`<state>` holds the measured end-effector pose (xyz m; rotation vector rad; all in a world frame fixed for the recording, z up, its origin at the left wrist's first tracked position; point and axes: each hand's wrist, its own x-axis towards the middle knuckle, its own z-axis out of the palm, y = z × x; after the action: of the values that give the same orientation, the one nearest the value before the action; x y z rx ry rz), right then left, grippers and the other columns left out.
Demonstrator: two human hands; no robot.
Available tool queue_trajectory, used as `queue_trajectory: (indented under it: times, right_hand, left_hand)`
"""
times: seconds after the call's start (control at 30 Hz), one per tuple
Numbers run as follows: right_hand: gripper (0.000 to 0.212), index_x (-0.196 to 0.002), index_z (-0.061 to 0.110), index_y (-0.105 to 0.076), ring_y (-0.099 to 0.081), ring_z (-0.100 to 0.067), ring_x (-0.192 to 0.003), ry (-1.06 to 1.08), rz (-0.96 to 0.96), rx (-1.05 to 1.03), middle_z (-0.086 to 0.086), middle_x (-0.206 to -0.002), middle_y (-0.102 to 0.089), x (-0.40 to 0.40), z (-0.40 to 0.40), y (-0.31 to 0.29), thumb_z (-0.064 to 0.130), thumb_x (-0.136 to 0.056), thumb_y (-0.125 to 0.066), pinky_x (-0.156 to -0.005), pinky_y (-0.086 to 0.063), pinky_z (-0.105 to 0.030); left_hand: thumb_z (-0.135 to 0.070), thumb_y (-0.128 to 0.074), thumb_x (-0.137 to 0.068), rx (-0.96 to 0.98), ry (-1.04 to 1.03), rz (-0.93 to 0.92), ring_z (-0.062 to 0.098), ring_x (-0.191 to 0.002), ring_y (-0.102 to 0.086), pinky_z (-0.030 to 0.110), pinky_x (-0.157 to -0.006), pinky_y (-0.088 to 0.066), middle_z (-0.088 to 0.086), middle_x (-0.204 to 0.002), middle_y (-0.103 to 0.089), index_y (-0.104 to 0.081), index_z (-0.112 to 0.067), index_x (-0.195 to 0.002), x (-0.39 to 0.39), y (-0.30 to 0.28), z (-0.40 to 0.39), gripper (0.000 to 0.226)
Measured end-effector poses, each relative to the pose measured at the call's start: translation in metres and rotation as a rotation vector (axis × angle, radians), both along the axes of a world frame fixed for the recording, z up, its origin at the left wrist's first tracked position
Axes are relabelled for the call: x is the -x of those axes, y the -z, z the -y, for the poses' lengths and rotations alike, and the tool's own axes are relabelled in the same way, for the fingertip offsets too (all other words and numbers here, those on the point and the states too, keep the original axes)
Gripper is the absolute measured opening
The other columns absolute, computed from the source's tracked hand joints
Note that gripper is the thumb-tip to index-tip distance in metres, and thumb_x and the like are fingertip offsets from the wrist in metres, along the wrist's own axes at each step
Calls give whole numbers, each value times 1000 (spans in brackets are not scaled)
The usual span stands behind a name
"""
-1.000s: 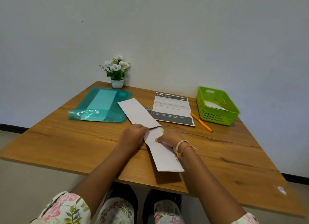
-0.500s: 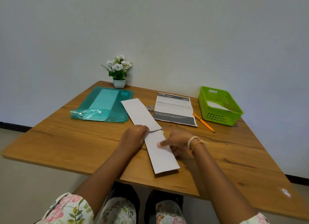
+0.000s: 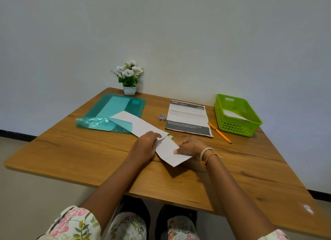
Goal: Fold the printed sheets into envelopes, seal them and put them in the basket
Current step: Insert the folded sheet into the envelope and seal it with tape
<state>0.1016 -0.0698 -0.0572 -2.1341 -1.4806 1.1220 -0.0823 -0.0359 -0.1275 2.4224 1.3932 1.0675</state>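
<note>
The printed sheet (image 3: 188, 117) has text too small to read; basket (image 3: 238, 128) wall hides its paper.

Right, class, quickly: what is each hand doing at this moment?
Left hand: fingers curled, pressing on the middle of the folded white sheet.
Right hand: pinching the sheet's near end, thumb on top.
</note>
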Motion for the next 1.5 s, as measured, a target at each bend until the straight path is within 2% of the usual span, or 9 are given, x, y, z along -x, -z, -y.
queue_trajectory:
  times: [0.33, 0.5, 0.77, 0.87, 0.93, 1.0, 1.13, 1.3, 1.5]
  right_hand:
    - [33, -116, 4, -66, -58, -29, -108, -67, 17, 65, -16, -120, -62, -15, -3, -12, 19, -86, -68, -87, -51, -35]
    - [38, -116, 9, -68, -53, -18, -88, 91, -55, -88, -8, -116, -63, -9, -9, -11, 16, -80, -76, -67, -47, -24]
    - [32, -110, 8, -70, -53, -10, -69, 247, -190, -86, -6, -109, -67, -3, -8, 6, 15, -79, -76, -53, -42, -21]
    - [29, -107, 8, -70, -59, -15, -80, 230, -166, -86, -7, -108, -67, -4, -8, 7, 17, -80, -76, -64, -52, -25]
    - [33, -108, 6, -70, -62, -22, -99, 235, -132, -111, -8, -109, -67, -6, -11, 8, 17, -77, -78, -83, -54, -31]
    - [31, -103, 4, -71, -63, -25, -103, 239, -111, -124, -10, -106, -68, -6, -15, 7, 17, -76, -79, -89, -54, -33]
    - [21, -81, 6, -67, -66, -24, -89, 213, -32, -164, -7, -81, -65, 2, -16, 8, 23, -77, -78, -60, -44, -26]
    - [36, -107, 6, -61, -62, -20, -84, 163, -38, -54, -8, -99, -64, 3, -5, 0, 24, -80, -76, -57, -51, -23]
    - [10, -93, -5, -68, -61, -16, -59, 134, -260, -56, -15, -77, -65, -15, 10, -31, -5, -83, -67, -54, -57, -22]
  left_hand:
    - [-6, -58, -90, -52, 168, 42, 12, -100, -59, 17, -77, -51, 3, -112, -64, -64, -16, -113, 3, -4, 6, 25]
    - [-5, -59, -90, -100, 253, 24, 10, -96, -59, 23, -74, -55, 2, -106, -65, -65, -15, -108, 5, -4, 9, 22]
    - [-33, -64, -89, -28, -47, -41, 14, -103, -60, 22, -78, -52, 3, -124, -61, -63, -15, -123, -2, -3, 5, 39]
    - [-19, -62, -91, -29, 38, -43, 14, -93, -64, 23, -77, -52, 4, -107, -71, -72, -14, -108, 0, -2, 6, 20]
    - [-10, -62, -89, -42, 111, -25, 16, -93, -66, 24, -80, -52, 5, -104, -72, -73, -12, -105, 2, -3, 6, 19]
    - [-7, -62, -88, -47, 163, -24, 15, -96, -66, 23, -83, -52, 5, -106, -72, -73, -11, -106, 3, -3, 7, 21]
    - [-7, -62, -89, -29, 207, -45, 14, -96, -66, 26, -84, -55, 4, -107, -72, -73, -10, -108, 3, -4, 8, 22]
    - [-15, -57, -93, 4, 94, -47, 16, -90, -62, 31, -76, -54, 4, -101, -70, -71, -11, -103, 2, -3, 6, 17]
    - [-17, -54, -95, 50, -25, -88, 19, -90, -61, 33, -74, -53, 5, -103, -68, -67, -14, -105, -2, -3, 5, 18]
